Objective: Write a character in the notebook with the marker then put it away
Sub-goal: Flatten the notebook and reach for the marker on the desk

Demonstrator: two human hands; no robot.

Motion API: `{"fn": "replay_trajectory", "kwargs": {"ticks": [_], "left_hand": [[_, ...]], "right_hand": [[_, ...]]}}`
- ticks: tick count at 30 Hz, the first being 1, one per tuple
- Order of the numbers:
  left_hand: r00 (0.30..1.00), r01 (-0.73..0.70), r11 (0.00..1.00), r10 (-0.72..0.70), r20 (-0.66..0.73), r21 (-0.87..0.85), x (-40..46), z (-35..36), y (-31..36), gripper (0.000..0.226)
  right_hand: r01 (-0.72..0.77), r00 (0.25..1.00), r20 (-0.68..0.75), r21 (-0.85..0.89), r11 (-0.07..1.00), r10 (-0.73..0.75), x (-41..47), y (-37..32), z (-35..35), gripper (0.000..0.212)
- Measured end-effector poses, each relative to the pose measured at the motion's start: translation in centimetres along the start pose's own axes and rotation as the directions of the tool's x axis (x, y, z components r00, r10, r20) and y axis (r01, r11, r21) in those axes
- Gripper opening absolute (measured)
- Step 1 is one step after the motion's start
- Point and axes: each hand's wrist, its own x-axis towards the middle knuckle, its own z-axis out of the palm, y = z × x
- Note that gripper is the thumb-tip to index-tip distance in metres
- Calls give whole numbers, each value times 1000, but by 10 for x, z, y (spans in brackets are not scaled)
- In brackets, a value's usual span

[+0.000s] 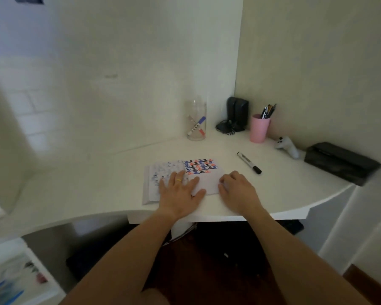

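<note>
An open notebook (204, 170) lies near the front edge of the white desk (97, 186); its right page carries rows of black, blue and red characters. My left hand (179, 190) rests flat on the notebook's middle, fingers spread, holding nothing. Palm down, my right hand (238, 191) sits on the page's lower right corner with its fingers curled, and nothing shows in it. A black-capped marker (249, 162) lies loose on the desk, to the right of the notebook and just beyond my right hand. A clear glass jar (196, 119) at the back holds two other markers.
A pink cup (259, 128) of pens stands at the back right, with black speakers (237, 116) behind it. A small white figure (287, 146) and a dark pouch (341, 161) lie along the right wall. The desk's curved front edge runs under my wrists.
</note>
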Motion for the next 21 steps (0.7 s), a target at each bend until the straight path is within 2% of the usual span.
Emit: {"fn": "replay_trajectory", "kwargs": {"ticks": [5,9,11,12,14,15,18,21], "left_hand": [[993,-5,999,-2,118,55,0,-10,-2,77],[993,-65,991,52,108,114,17,-16,-7,77],[987,-119,985,104,122,122,29,-20,-15,76],[981,-143,983,125,147,115,35,-22,-19,74],[969,-176,978,153,193,108,50,-23,-27,70],[965,-188,975,161,207,118,59,-21,-29,68],[955,-235,954,191,225,186,91,-17,-31,58],[950,-296,931,264,167,215,120,-19,-27,42]], "right_hand": [[6,1000,22,-19,1000,-6,3,1,2,32],[44,998,38,-34,998,-42,12,9,7,32],[51,999,-6,-48,998,-51,22,17,7,32],[46,996,-75,-67,997,-51,27,21,5,30],[-9,981,-193,-136,991,-17,45,34,3,31],[-58,979,-203,-182,982,20,56,41,3,34],[-161,986,-93,-378,912,136,86,56,8,49],[-154,987,-37,-521,840,158,104,55,16,41]]}}
